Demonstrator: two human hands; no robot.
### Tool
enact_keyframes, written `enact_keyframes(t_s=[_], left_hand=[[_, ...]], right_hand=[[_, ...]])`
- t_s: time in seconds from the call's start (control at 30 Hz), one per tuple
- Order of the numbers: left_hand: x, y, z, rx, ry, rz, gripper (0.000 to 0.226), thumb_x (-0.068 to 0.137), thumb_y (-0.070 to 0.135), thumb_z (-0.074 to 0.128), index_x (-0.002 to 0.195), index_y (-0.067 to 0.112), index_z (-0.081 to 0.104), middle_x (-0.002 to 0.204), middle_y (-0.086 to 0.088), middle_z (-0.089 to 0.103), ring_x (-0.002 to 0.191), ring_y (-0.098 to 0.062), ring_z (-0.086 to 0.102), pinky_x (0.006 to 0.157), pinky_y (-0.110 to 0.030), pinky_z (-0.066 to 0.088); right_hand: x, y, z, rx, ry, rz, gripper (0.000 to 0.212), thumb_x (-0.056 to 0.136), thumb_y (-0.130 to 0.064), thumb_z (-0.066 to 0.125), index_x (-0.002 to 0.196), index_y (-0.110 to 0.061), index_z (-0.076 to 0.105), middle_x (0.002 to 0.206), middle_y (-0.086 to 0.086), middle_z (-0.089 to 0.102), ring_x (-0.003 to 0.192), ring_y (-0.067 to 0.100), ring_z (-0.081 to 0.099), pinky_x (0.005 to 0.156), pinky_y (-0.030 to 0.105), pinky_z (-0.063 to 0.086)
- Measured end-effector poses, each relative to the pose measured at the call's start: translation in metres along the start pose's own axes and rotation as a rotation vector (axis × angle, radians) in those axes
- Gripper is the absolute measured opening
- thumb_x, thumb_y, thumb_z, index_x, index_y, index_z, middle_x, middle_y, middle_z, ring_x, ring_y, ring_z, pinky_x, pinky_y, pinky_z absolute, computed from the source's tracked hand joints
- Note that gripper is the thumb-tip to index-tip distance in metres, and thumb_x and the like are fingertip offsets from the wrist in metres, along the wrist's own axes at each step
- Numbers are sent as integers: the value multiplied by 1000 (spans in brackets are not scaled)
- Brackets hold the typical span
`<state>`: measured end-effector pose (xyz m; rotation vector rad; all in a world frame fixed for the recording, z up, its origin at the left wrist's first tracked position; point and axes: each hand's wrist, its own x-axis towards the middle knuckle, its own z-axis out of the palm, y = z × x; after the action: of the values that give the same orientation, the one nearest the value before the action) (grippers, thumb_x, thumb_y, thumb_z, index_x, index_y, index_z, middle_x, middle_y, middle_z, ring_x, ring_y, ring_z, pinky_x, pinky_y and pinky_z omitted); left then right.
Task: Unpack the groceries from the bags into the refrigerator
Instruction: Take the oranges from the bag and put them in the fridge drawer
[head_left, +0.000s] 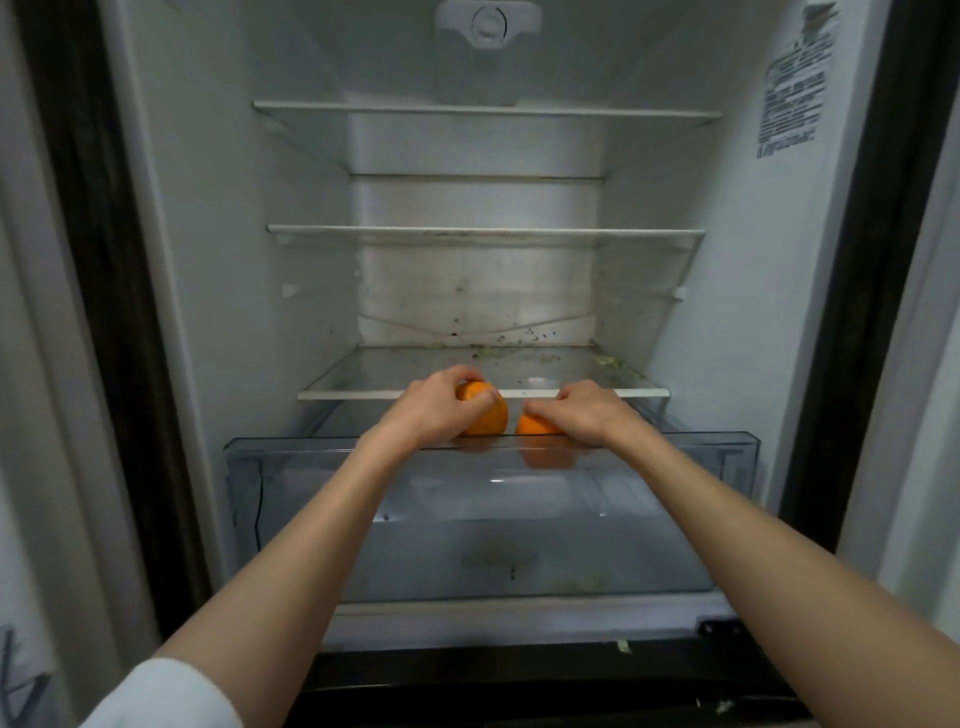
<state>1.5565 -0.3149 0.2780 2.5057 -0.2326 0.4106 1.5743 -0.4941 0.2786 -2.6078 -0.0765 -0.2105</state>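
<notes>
So the fridge (208, 260) is wide open and both arms are reaching in toward the middle of the view. Left hand (439, 405) has its grip wrapped over an orange (488, 413), fingers curled across the top and thumb round the near side. Right hand (582, 410) is doing the same thing to a second orange (535, 426), which sits at 3 o'clock from the first one, the two fruits just beside each other. Both are right over the back rim of the clear crisper drawer (737, 457), just under the front edge of the lowest glass shelf (363, 395); hard to say if they're resting on the rim or held above it, the plastic reflects too much. Up at 12 o'clock there are two more glass shelves (483, 231), and the lowest shelf has some green crumbs (488, 353) toward the back. A sticker (795, 88) with print sits on the inner wall at 2 o'clock, too blurry to read. White sleeve (166, 696) shows at 7 o'clock.
</notes>
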Motion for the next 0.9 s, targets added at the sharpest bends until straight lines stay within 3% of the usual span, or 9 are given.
enact_keyframes(t_s=[0.07, 0.2, 0.33, 0.43, 0.53, 0.63, 0.8, 0.9], left_hand=[[0, -3, 3, -15, -27, -29, 38, 87, 47, 50, 119, 26, 52, 115, -4, 59, 106, -24, 53, 85, -31, 41], [1, -7, 4, 11, -35, -97, 33, 84, 51, 53, 102, 24, 47, 99, -4, 57, 93, -22, 52, 74, -29, 38], [-1, -6, 5, 32, -41, -86, 39, 84, 52, 55, 108, 22, 53, 113, -7, 60, 103, -24, 54, 81, -31, 43], [-4, -5, 7, 130, -40, -82, 38, 83, 53, 55, 110, 26, 58, 114, -5, 63, 108, -24, 56, 86, -32, 43], [-5, -7, 7, 153, -43, -49, 19, 85, 49, 54, 83, 32, 62, 93, -2, 68, 98, -24, 61, 83, -35, 47], [-12, -7, 9, 149, -25, -2, 28, 89, 43, 48, 66, 31, 58, 74, 4, 63, 84, -21, 60, 73, -34, 45], [-27, -5, 12, 215, 90, 124, 29, 92, 38, 42, 82, 22, 64, 71, 1, 62, 77, -24, 58, 62, -33, 41], [-42, -4, 17, 324, 196, 169, 33, 95, 38, 37, 87, 21, 63, 79, -5, 64, 84, -30, 59, 64, -33, 37]], right_hand=[[2, 1, 5, -70, 12, 23, 46, 78, -59, 48, 99, -20, 61, 109, 7, 64, 100, 28, 58, 83, 35, 47], [2, 1, 8, -179, 13, 43, 45, 79, -62, 47, 93, -22, 63, 109, 6, 64, 102, 26, 59, 80, 33, 44], [-1, 1, 7, -195, 64, 53, 34, 81, -52, 52, 85, -19, 59, 103, 4, 65, 101, 26, 61, 76, 30, 42], [-4, 3, 9, -179, 63, 18, 43, 87, -50, 45, 80, -15, 69, 80, -1, 71, 89, 20, 65, 73, 31, 42], [-11, 5, 9, -168, 65, -32, 49, 90, -51, 40, 80, -15, 71, 70, -3, 69, 83, 19, 64, 73, 31, 42], [-18, 7, 8, -171, 97, -88, 52, 93, -51, 38, 77, -15, 71, 64, -4, 62, 78, 21, 59, 71, 31, 41], [-36, 12, 14, -228, 258, -211, 50, 96, -47, 33, 60, -20, 55, 77, 6, 64, 84, 29, 61, 67, 32, 40], [-52, 21, 26, -273, 476, -362, 44, 99, -36, 34, 74, -14, 64, 80, 11, 68, 81, 33, 62, 74, 35, 39]])
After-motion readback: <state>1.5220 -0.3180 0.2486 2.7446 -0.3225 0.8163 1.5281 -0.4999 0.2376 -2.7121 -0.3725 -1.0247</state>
